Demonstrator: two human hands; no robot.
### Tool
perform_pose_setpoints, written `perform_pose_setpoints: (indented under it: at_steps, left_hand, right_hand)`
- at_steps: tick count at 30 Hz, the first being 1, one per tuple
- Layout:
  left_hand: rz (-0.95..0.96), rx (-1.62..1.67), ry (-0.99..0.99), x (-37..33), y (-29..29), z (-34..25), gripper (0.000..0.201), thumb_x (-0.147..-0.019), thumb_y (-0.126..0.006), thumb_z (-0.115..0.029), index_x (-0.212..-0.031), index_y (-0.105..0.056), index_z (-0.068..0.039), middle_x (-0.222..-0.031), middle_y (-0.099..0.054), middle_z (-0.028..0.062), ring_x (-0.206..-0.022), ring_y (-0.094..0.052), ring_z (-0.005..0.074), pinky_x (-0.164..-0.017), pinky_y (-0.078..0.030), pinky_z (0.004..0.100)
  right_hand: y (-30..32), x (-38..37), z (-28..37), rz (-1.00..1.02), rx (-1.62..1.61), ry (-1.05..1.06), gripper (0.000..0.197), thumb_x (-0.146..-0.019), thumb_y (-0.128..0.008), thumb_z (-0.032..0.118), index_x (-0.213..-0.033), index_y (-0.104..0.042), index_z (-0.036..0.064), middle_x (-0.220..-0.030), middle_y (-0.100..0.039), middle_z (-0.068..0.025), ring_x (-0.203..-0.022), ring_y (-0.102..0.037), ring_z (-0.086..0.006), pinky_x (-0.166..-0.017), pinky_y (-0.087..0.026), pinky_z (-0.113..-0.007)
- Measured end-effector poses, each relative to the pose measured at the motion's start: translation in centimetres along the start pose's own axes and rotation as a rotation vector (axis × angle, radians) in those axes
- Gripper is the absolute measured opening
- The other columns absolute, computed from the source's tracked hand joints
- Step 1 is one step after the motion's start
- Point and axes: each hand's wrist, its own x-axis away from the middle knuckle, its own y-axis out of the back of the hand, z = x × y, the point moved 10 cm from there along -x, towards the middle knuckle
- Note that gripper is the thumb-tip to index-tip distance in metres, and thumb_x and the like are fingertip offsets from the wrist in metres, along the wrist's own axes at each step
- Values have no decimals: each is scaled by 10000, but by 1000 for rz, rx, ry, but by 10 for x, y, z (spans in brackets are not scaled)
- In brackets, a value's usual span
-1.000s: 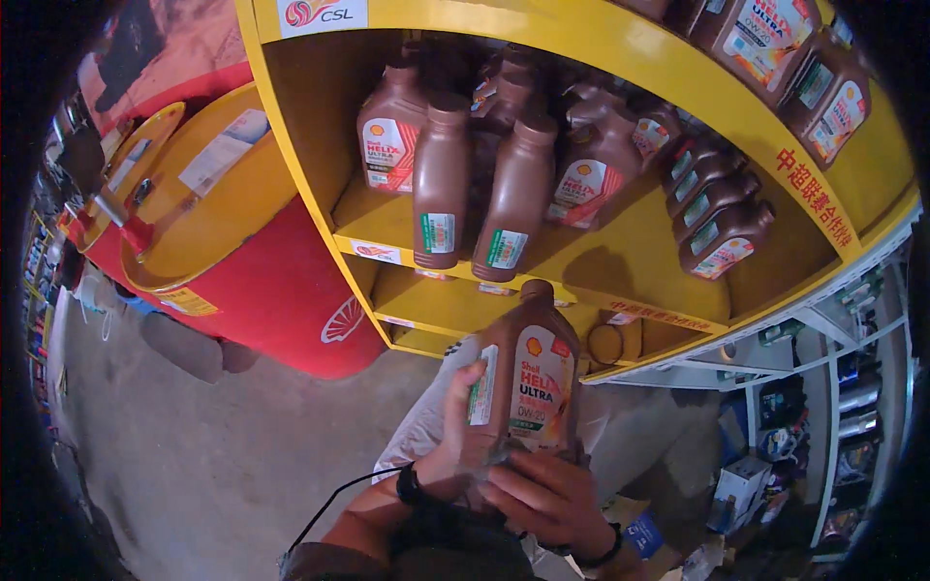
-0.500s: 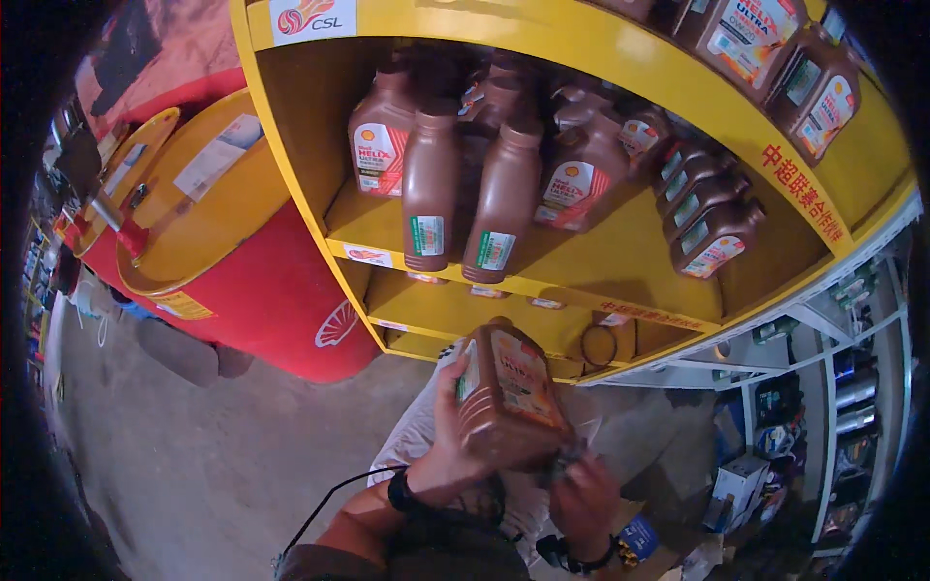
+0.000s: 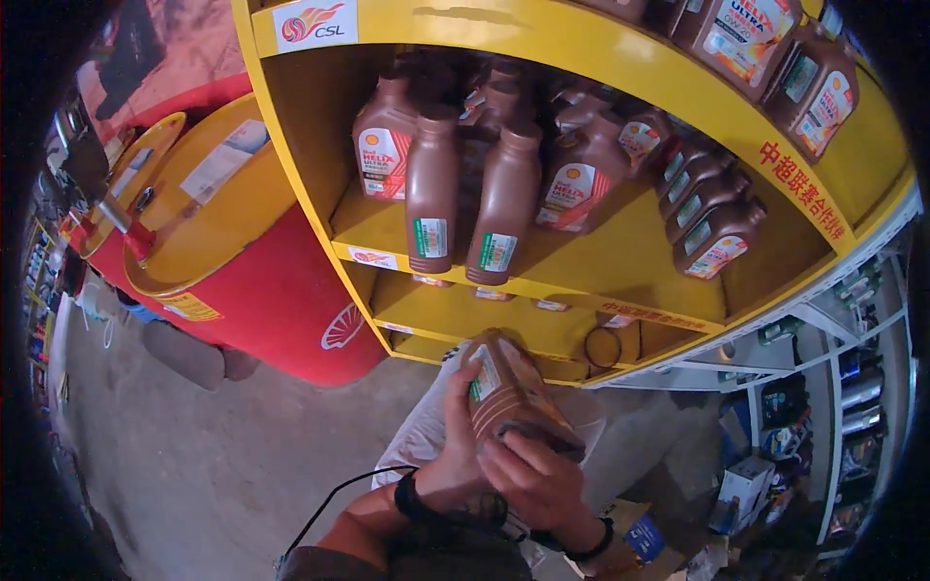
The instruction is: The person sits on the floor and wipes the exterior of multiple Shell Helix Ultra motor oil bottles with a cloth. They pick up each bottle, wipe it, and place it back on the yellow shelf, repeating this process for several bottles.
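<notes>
A brown plastic motor oil bottle (image 3: 523, 382) is tilted in front of my body, with a white and green sticker on its narrow side. My left hand (image 3: 459, 426) is wrapped round its left side and supports it. Against the lower, near end of the bottle, my right hand (image 3: 539, 484) presses with curled fingers. Something dark, perhaps a cloth, shows at those fingertips; its kind is unclear. Ahead, on the yellow shelf (image 3: 620, 259), stand several similar brown oil bottles, with two side-on bottles (image 3: 431, 189) at the front edge.
Red drums with yellow tops (image 3: 228, 203) stand at the left, one bearing a hand pump (image 3: 131, 229). Grey shelving (image 3: 775, 387) with assorted goods runs along the right. Below it are cartons (image 3: 742, 489) and an opened cardboard box (image 3: 625, 518) near my right arm.
My right hand has moved up and left onto the bottle's lower end. The bottle has turned, so its stickered narrow side faces me more.
</notes>
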Motion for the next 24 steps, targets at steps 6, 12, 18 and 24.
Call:
perform_pose_setpoints:
  at_steps: [6, 12, 18, 24]
  left_hand:
    - [320, 319, 203, 0, -15, 12, 582, -883, -450, -561, -1175, -587, -77, -1048, -663, 158, -904, -662, 284, -848, -528, 411]
    - [-315, 9, -2, 7, -8, -7, 523, -848, -508, -599, -931, -639, -100, -756, -641, 54, -646, -611, 205, -714, -515, 351]
    - [311, 570, 308, 11, -37, -4, 428, -829, -597, -532, -654, -531, -147, -474, -437, -31, -474, -484, 111, -636, -486, 272]
    - [-159, -203, -131, 12, -19, -27, 388, -864, -614, -396, -1047, -560, -58, -738, -564, 40, -645, -589, 166, -648, -518, 314]
  right_hand:
    - [-12, 15, -7, 207, -184, -20, 253, -776, -658, 122, -1020, -726, 114, -1116, -682, 2, -1097, -622, -169, -851, -557, -321]
    - [-24, 60, -25, 390, -117, -38, 276, -751, -683, 85, -1023, -726, 104, -1074, -694, -28, -1056, -649, -247, -844, -566, -371]
    - [-1, 58, -46, 354, -169, -347, 234, -762, -678, 89, -993, -710, 58, -1027, -694, -70, -1026, -656, -287, -852, -552, -404]
    - [62, 81, -58, -378, -123, -488, 191, -871, -638, 153, -1010, -667, 25, -1005, -674, -147, -976, -645, -376, -869, -529, -455]
